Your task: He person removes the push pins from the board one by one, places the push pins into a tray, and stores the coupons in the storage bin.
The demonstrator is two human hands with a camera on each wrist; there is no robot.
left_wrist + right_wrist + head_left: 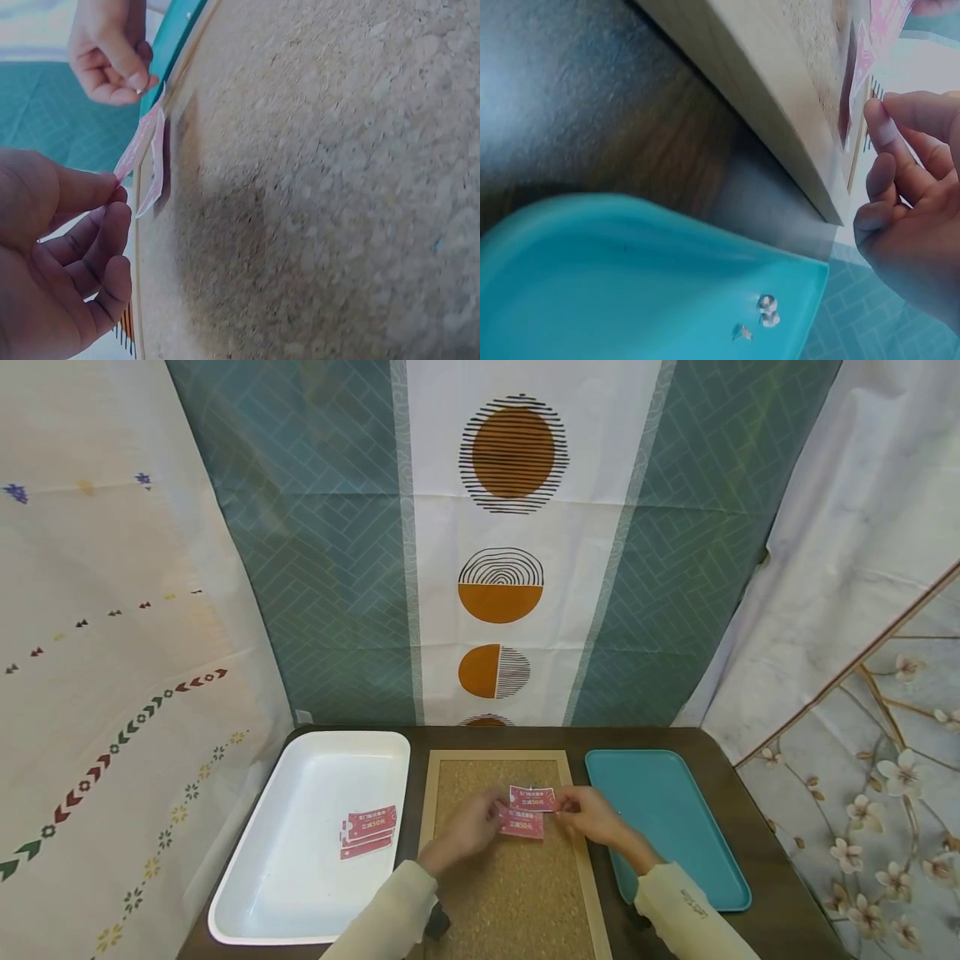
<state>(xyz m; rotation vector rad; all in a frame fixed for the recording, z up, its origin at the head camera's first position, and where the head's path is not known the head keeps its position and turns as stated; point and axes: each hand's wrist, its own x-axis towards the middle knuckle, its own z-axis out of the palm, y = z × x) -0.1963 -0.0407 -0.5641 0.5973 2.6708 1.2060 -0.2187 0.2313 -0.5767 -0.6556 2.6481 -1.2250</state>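
In the head view my left hand (474,822) pinches the left edge of a pink coupon (521,825) over the framed corkboard (495,893). A second pink coupon (532,798) lies just above it on the board, with a small shiny spot at its top edge. The left wrist view shows the held coupon (136,150) standing off the cork, overlapping the other coupon (156,176). My right hand (592,812) is by the coupons' right side. Between its thumb and forefinger is a tiny pale thumbtack (140,91), mostly covered by the fingertips.
Left of the board, a white tray (300,910) holds several pink coupons (367,831). To the right stands a teal tray (675,827); several metal thumbtacks (767,304) lie in it. The board's raised wooden frame (757,75) edges the dark table (615,112).
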